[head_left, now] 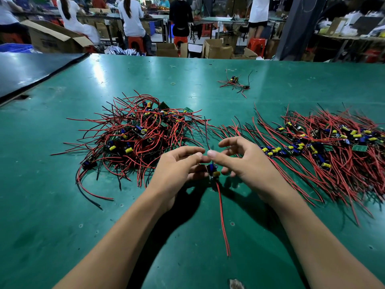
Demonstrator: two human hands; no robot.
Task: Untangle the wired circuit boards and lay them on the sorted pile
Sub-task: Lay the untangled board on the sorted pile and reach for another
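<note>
Board: circuit board (213,173), frame centre, held between both hands.
Grip: left hand (177,165) clasps the board; right hand (243,161) pinches its black wire (206,132).
Snag risk: that wire runs up beside the tangled pile (137,134), centre left; a tug could strain its solder joint.
Placement risk: the dangling red wire (223,222) could drag across the sorted pile (325,142), right.

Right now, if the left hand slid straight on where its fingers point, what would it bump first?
Probably the right hand: its fingertips sit just ahead of the left hand, almost touching.
</note>
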